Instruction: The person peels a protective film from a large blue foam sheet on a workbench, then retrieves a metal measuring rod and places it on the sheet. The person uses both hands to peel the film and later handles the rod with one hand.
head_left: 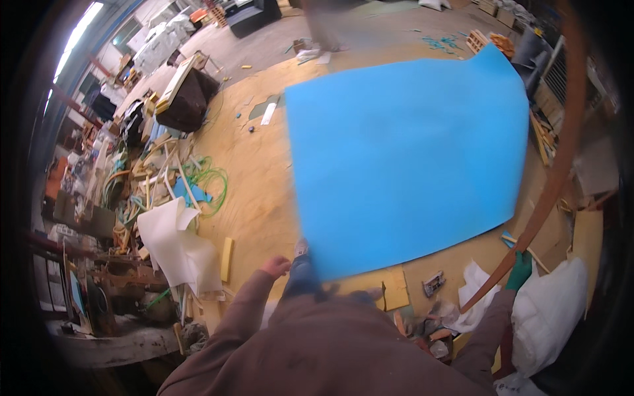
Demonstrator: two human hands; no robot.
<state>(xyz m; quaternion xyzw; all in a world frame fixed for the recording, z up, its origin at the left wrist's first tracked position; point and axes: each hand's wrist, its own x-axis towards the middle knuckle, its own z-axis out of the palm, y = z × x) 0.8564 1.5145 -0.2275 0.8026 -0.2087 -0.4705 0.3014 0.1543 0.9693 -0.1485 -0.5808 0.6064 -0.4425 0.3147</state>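
My right hand (520,269), in a green glove, grips the lower end of a long thin brown strip (563,152) that curves up along the right side to the top of the view. My left hand (276,266) is bare, its fingers curled with nothing in them. It hovers by my knee, just left of the near corner of a large blue foam sheet (409,152) lying flat on the plywood floor (254,178). Both my sleeves are brown. My leg and shoe (300,254) touch the sheet's near edge.
A heap of wood offcuts, green hose (210,179) and white sheets (175,247) lines the left. A dark box (188,99) stands at the back left. White bags (548,317) and scraps lie at the right. Another person's legs (323,26) stand far off.
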